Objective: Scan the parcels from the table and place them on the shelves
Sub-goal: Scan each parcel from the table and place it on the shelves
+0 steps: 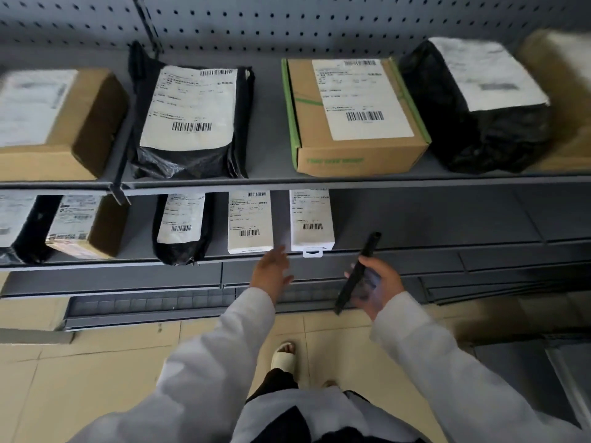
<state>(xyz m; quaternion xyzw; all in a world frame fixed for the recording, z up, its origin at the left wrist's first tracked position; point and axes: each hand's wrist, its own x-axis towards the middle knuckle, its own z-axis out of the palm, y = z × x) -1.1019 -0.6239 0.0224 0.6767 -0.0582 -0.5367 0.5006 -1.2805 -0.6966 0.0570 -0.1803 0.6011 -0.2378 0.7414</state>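
Observation:
Two grey shelves hold labelled parcels. On the upper shelf [268, 148] lie a brown box [83, 129], a black bag [192, 123], a green-edged box [355, 123] and a black wrapped parcel [479, 107]. The lower shelf [415, 219] carries a black bag [180, 228] and two white flat boxes [250, 222] [311, 219]. My left hand [271, 273], fingers straight and empty, hovers just below the gap between the white boxes. My right hand [379, 286] grips a black handheld scanner [358, 273], held edge-on in front of the lower shelf.
Another brown box [86, 225] and a dark bag sit at the lower shelf's left. The lower shelf's right half is bare. Stacked grey shelf panels [495, 276] lie at the right. A sandalled foot [284, 354] stands on the tiled floor.

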